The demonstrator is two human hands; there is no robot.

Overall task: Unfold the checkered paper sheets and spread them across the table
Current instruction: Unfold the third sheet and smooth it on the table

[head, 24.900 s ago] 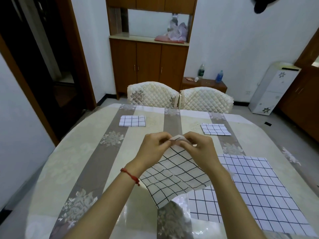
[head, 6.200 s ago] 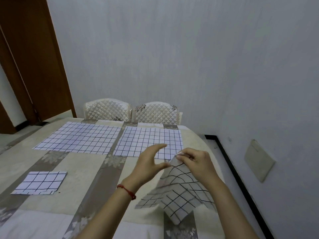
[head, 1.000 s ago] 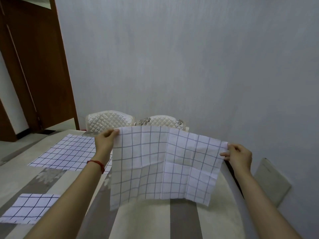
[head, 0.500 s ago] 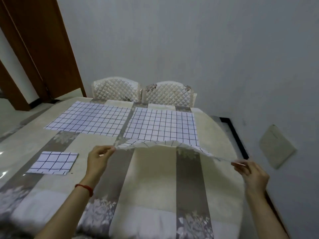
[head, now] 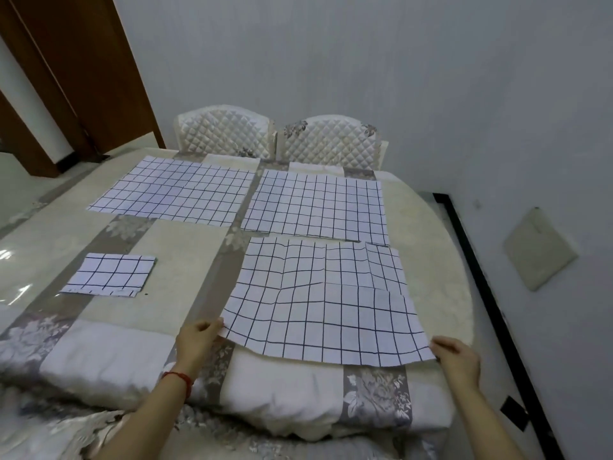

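A creased checkered paper sheet (head: 321,300) lies unfolded on the near right part of the table (head: 179,254). My left hand (head: 199,338) pinches its near left corner. My right hand (head: 457,358) holds its near right corner at the table's edge. Two flat unfolded sheets lie beyond it: the far left sheet (head: 175,194) and the far right sheet (head: 315,204). A small folded checkered sheet (head: 109,275) sits to the left.
Two quilted white chairs (head: 275,137) stand at the far side of the table. A grey wall runs along the right, close to the table's edge. A brown door frame (head: 83,78) stands at the back left.
The sheet I held up in the air has come down flat onto the table in front of the far right sheet. Both hands moved down and toward me with its corners.
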